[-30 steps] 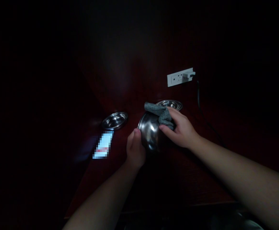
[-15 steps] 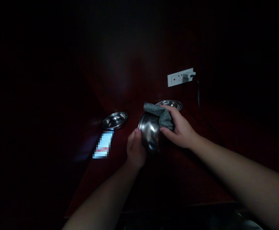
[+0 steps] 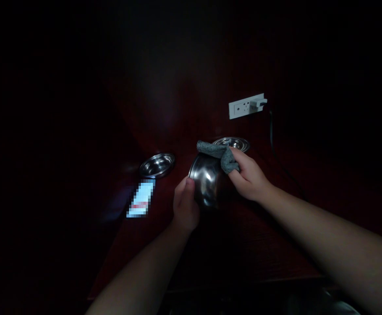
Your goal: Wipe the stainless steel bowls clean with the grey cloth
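In a dim room my left hand (image 3: 185,203) grips a shiny steel bowl (image 3: 207,180), tilted on its side above a dark red wooden table (image 3: 243,245). My right hand (image 3: 250,177) is closed on a grey cloth (image 3: 220,154) and presses it against the bowl's upper right side. Part of the cloth sticks out over the bowl's top edge.
A second steel bowl (image 3: 157,164) sits on the table to the left, and a third steel bowl (image 3: 232,142) lies just behind my right hand. A blurred bright card (image 3: 141,199) lies near the left bowl. On the wall is a white socket strip (image 3: 246,106) with a plug and a dark cable (image 3: 272,140).
My right hand has slid the cloth a little up and to the right along the bowl. The left hand and bowl have barely moved.
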A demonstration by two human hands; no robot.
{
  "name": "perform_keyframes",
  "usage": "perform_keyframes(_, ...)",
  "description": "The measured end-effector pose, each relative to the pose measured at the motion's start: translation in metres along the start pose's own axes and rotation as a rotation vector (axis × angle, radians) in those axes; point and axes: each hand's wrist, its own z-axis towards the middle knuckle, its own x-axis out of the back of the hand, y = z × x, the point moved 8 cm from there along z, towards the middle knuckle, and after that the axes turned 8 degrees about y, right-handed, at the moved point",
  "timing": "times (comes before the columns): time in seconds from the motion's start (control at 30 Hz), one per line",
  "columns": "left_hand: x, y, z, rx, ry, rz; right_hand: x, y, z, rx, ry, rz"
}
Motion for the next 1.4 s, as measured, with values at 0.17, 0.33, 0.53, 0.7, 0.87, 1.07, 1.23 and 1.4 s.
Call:
perform_keyframes(0.17, -0.002, 0.001, -0.001, -0.020, -0.036, 0.011, 0.001, 0.000, 0.001, -0.036, 0.004, 0.011)
perform_keyframes(0.33, -0.004, 0.001, -0.001, -0.054, -0.099, 0.024, 0.001, 0.000, 0.001, -0.051, 0.009, 0.018)
perform_keyframes(0.53, -0.007, 0.002, -0.001, -0.074, -0.149, -0.001, 0.004, 0.000, 0.001, -0.056, 0.026, 0.009)
perform_keyframes(0.7, -0.006, 0.001, 0.000, -0.072, -0.129, 0.021, 0.004, -0.001, 0.001, -0.042, 0.026, 0.017)
perform_keyframes(0.87, -0.005, 0.001, -0.001, -0.079, -0.104, 0.048, 0.004, -0.002, 0.002, -0.040, 0.015, 0.011)
perform_keyframes(1.07, -0.008, 0.003, -0.002, -0.078, -0.139, 0.062, 0.005, -0.007, 0.002, 0.016, 0.019, -0.002)
perform_keyframes(1.23, -0.009, 0.004, -0.003, -0.077, -0.144, 0.061, 0.005, -0.009, 0.002, 0.050, 0.022, 0.000)
perform_keyframes(1.4, -0.006, 0.002, -0.001, -0.078, -0.125, 0.046, 0.005, -0.017, 0.003, 0.091, 0.002, -0.003)
